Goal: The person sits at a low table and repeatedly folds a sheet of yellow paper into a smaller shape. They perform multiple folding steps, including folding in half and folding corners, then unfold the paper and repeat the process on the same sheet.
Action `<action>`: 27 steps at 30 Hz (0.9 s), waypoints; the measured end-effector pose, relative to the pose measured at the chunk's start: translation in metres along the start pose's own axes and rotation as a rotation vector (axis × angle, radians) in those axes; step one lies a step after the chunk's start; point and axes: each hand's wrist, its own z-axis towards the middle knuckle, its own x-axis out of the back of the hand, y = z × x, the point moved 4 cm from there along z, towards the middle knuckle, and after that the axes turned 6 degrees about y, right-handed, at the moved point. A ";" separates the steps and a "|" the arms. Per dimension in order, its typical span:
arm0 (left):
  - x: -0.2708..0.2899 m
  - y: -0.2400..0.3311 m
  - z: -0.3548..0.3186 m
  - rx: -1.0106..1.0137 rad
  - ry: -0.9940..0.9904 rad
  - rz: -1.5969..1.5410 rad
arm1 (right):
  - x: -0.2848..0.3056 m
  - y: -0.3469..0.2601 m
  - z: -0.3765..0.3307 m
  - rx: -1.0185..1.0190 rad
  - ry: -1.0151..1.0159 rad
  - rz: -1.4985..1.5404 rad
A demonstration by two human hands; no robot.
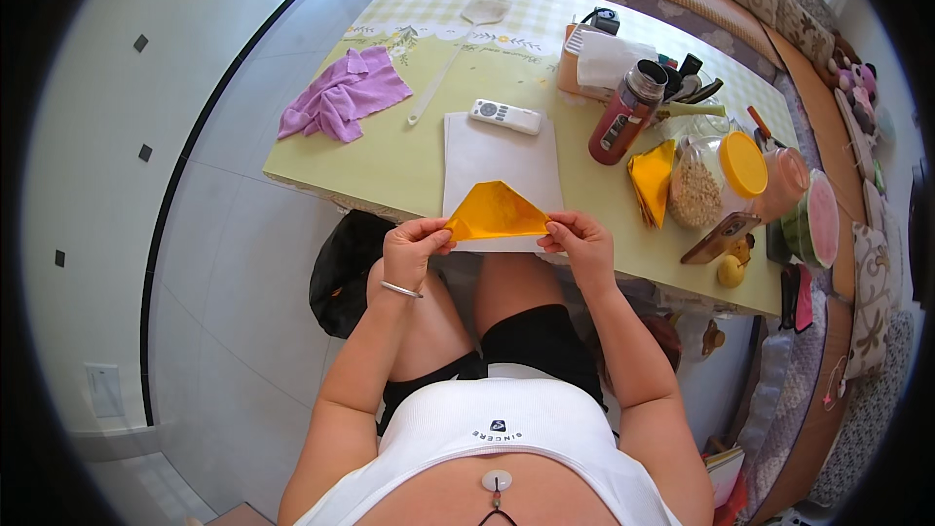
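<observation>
A sheet of shiny golden-yellow folding paper [499,212], creased into a peaked shape with a straight lower edge, is stretched between my two hands. My left hand [417,242] pinches its left corner between thumb and fingers. At the opposite corner my right hand [579,240] has the same kind of pinch. Beneath the folded paper lies a stack of white paper [502,158] at the table's near edge. A white remote control [505,117] rests on the far part of that stack.
On the table [429,175] at left are a purple cloth [346,97] and a fly swatter [438,78]. To the right stand a dark red flask [625,115], more folded yellow paper [651,180], a yellow-lidded jar [703,185], a phone [721,237] and a cut watermelon [816,219].
</observation>
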 end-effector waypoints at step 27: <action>-0.192 -0.024 -0.027 0.571 -0.446 0.047 | 0.138 0.006 -0.024 0.566 0.606 -0.396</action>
